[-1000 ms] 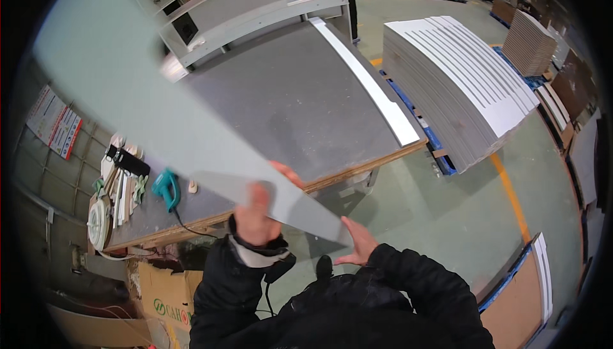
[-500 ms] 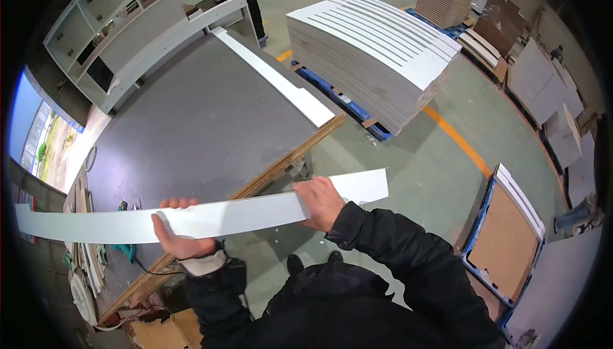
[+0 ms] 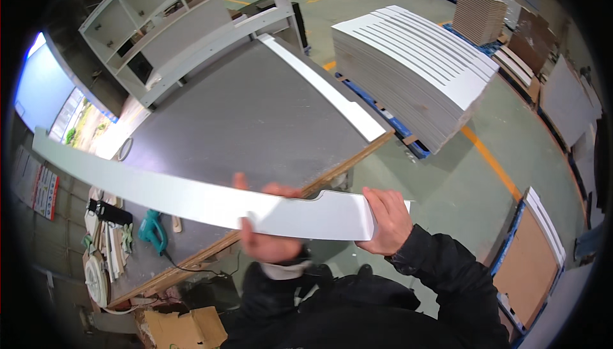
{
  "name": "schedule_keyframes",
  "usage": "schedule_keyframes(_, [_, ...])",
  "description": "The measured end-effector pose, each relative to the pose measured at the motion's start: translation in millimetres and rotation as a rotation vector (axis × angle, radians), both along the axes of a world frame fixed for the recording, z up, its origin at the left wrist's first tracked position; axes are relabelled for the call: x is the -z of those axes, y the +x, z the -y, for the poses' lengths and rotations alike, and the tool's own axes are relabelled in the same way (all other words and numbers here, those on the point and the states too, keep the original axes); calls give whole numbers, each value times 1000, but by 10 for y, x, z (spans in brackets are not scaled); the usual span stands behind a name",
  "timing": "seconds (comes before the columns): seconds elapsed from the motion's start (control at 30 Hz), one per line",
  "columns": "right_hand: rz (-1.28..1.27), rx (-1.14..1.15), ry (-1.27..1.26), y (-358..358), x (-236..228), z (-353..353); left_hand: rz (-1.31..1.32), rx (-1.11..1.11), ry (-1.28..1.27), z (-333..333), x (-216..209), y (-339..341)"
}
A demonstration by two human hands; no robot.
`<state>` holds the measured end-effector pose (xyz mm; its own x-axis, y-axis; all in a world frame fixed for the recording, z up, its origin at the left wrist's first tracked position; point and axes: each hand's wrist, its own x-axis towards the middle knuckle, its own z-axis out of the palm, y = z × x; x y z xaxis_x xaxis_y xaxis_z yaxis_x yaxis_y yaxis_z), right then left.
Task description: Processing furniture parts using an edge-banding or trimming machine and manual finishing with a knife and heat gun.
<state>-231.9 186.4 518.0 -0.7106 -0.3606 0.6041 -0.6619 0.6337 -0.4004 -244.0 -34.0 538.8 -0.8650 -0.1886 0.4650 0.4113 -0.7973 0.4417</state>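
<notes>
A long white board strip (image 3: 191,200) with a stepped notch in its far edge slants across in front of me, its left end raised and reaching past the table. My right hand (image 3: 391,222) is closed around the strip's right end. Slightly blurred, my left hand (image 3: 273,247) wraps it from below near the middle, thumb at the near edge and fingertips past the far edge. Beneath the strip is a dark grey worktable (image 3: 217,106) with a bare wooden edge. A second white notched strip (image 3: 322,87) lies along the table's right side.
A teal power tool (image 3: 152,233) with a cable, a black bottle (image 3: 110,212) and offcuts sit at the table's left. White shelving (image 3: 185,36) stands at its far end. Right of it, a tall stack of white-topped boards (image 3: 408,74) rests on a blue pallet (image 3: 384,117).
The strip has shifted right, its left end rising. My right hand has moved from its far edge onto the right end; my left hand has moved right along with it. The view has turned slightly left.
</notes>
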Motion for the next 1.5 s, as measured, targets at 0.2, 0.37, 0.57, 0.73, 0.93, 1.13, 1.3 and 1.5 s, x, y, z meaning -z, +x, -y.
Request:
schedule_keyframes(0.2, [96,7,-100,98,-15,314,-22,-130,-5,-179,76,-4])
schedule_keyframes(0.37, [98,39,-153,168,-42,443,-32,-42,25,-49,35,-10])
schedule_keyframes(0.57, [-48,80,-177,190,-173,525,50,-52,32,-7,-191,55])
schedule_keyframes(0.73, [-56,81,-191,196,-326,591,103,-108,24,25,-371,76])
schedule_keyframes(0.93, [-67,71,-163,165,-380,638,135,-248,47,-8,-484,93])
schedule_keyframes(1.13, [-142,92,-131,195,-448,683,101,-106,88,163,-465,89])
schedule_keyframes(1.3, [-151,107,-123,214,-448,697,79,-58,115,162,-519,90])
schedule_keyframes(1.5, [-224,182,-136,192,-384,650,4,23,110,73,-538,61])
